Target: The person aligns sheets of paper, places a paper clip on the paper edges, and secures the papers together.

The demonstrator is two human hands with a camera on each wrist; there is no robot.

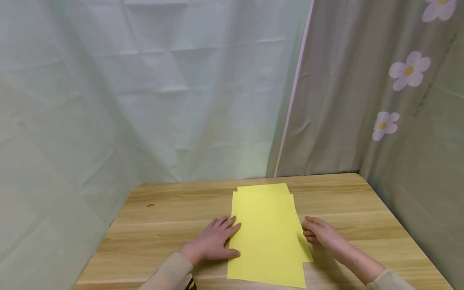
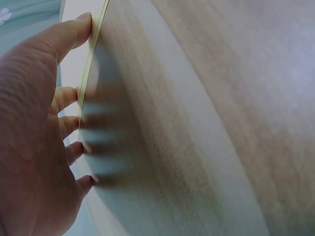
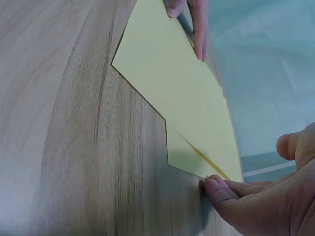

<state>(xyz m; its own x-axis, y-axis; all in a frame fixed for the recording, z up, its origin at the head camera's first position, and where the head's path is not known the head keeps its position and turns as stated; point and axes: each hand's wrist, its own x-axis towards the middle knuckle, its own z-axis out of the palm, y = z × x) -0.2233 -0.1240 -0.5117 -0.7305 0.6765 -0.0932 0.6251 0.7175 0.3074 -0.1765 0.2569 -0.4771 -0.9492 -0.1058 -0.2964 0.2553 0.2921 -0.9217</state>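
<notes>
Two yellow sheets of paper overlap askew on the table. The upper sheet (image 1: pixel 266 237) covers most of the lower sheet (image 1: pixel 307 253), which sticks out at the back and along the right. My left hand (image 1: pixel 215 239) lies at the upper sheet's left edge, fingers spread and tips on the paper. At the right, my right hand (image 1: pixel 322 234) has its fingertips against the lower sheet's edge. The right wrist view shows a digit (image 3: pixel 288 146) of that hand raised off the paper. A narrow dark line separates the sheets there, close to the fingertips.
A small orange-red paper clip (image 1: pixel 150 205) lies at the back left of the wooden table (image 1: pixel 174 225). Pale curtains (image 1: pixel 203 100) hang behind and at both sides, the right one printed with white flowers (image 1: pixel 409 71).
</notes>
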